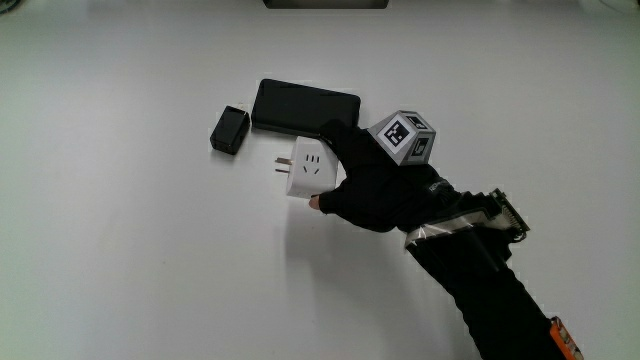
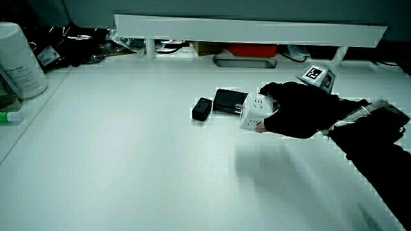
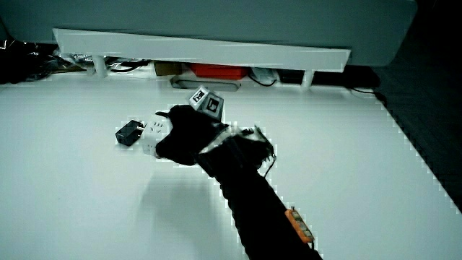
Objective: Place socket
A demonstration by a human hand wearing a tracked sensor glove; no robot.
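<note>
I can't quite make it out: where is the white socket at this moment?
The white socket is on the table in the hand's grasp, just nearer the person than the flat black box and close beside the small black adapter; both side views agree.

Gloved hand [image 1: 375, 185] low over the tabletop [image 1: 120, 250], palm down, fingers curled round the white socket [image 1: 308, 172], thumb tip at the socket's nearer edge. Patterned cube [image 1: 404, 136] sits on the back of the hand, tilted. Forearm [image 1: 490, 285] in a black sleeve runs back toward the person, with a strap at the wrist.
</note>
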